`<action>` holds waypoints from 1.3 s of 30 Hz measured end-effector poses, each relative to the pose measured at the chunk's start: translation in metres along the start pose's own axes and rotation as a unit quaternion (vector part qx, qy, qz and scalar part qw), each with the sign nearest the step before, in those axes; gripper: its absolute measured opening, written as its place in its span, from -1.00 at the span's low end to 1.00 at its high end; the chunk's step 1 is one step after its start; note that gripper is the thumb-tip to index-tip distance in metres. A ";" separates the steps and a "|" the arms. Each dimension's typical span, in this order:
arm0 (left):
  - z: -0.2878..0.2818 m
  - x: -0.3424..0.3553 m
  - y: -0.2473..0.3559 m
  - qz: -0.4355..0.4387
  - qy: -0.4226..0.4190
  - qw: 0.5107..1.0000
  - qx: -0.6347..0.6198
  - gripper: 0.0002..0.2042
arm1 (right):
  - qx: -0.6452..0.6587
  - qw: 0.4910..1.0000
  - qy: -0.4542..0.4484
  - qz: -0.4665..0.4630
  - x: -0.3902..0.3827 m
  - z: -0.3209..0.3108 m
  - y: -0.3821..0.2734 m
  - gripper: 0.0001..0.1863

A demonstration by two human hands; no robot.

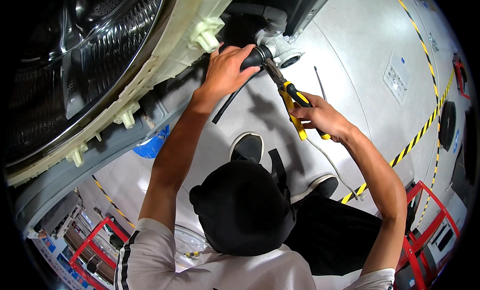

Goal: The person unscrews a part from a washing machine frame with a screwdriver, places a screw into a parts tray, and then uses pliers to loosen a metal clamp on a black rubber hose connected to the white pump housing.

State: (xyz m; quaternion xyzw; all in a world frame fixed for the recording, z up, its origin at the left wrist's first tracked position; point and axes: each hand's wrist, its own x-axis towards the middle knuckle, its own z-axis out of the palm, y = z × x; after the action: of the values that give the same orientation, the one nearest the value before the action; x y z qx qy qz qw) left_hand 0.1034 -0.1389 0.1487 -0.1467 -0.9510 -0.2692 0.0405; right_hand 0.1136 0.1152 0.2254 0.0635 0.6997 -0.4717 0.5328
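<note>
L hand's wrapped round the black hose [248, 61] at the white housing [280, 46], your R hand [325, 116] gripping the yellow-black pliers [286, 92], tips at the hose end — best hold it steady, tips sq., squeeze slow w/o twisting, pls.

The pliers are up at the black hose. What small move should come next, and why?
Probably a gentle squeeze of the yellow-and-black pliers by the right hand: their tips are at the black rubber hose's end, beside the white plastic housing, their handles stand apart, and the left hand holds the hose.
</note>
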 end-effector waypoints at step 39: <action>-0.014 -0.032 0.107 -0.412 -0.321 0.530 -0.668 -0.33 | -0.014 0.999 -0.030 -0.030 -0.002 0.020 -0.016 -0.41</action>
State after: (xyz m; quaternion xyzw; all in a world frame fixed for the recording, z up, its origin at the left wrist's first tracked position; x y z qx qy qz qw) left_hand 0.1664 -0.0677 0.2086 0.2006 -0.3978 -0.7475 -0.4928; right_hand 0.1185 0.0931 0.2360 0.0210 0.6912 -0.4791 0.5406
